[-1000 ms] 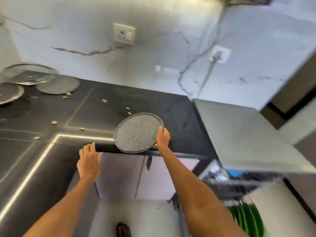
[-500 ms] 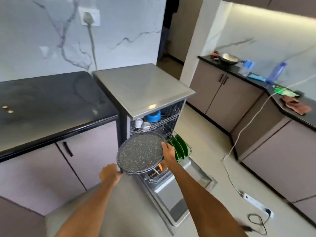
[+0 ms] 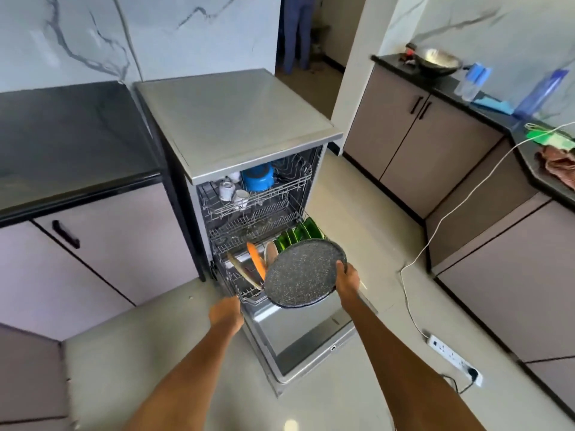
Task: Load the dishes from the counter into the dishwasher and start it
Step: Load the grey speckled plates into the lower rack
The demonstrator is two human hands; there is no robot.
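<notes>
My right hand (image 3: 347, 279) grips the right rim of a round speckled grey plate (image 3: 303, 272), held tilted just above the pulled-out lower rack (image 3: 249, 295) of the open dishwasher (image 3: 233, 119). That rack holds several green plates (image 3: 298, 234), an orange plate (image 3: 256, 259) and a pale one. My left hand (image 3: 226, 314) is at the rack's front left corner, with its fingers curled out of sight. The upper rack carries a blue pot (image 3: 257, 178) and white cups (image 3: 231, 191).
The dishwasher door (image 3: 298, 340) lies open flat over the floor. A black counter (image 3: 68, 135) stands to the left. A white cable (image 3: 413, 275) runs to a power strip (image 3: 451, 356) on the floor at right. A person (image 3: 295, 32) stands in the far doorway.
I have turned from the counter to the dishwasher. The plate has moved rightward and down over the lower rack. My left hand has left the plate and sits by the rack corner.
</notes>
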